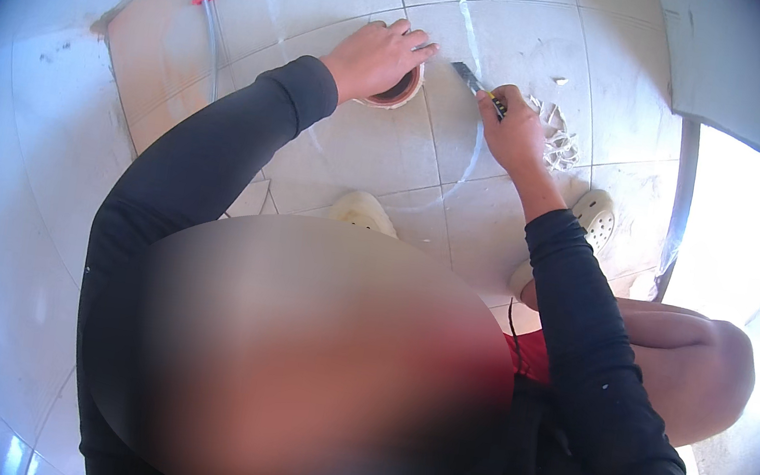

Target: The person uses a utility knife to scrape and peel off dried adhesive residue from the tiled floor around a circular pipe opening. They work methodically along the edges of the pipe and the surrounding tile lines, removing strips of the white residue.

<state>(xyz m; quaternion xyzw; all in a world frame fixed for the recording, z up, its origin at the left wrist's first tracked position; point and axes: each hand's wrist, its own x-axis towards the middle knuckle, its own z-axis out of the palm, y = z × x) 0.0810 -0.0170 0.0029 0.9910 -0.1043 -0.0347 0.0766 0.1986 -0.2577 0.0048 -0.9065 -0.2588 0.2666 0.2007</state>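
My left hand (381, 58) lies over the rim of a round reddish-brown pipe opening (398, 94) in the floor, with its fingers apart. A whitish edge rings the opening, dark inside; the hand hides its far left part. To the right, my right hand (514, 130) is closed around the yellow-and-black handle of a utility knife (470, 79). Its grey blade points up and left, apart from the opening. Beside my right hand, a tangle of pale strips (560, 144) lies on the tiles, with a small loose bit (560, 81) farther off.
Light floor tiles (514, 43) carry a whitish smeared outline around the opening. A clear hose (207, 14) with a red clip runs down at the left. My pale clogs (596, 217) stand close by. A pale panel (754, 67) rises at the right, above a bright doorway.
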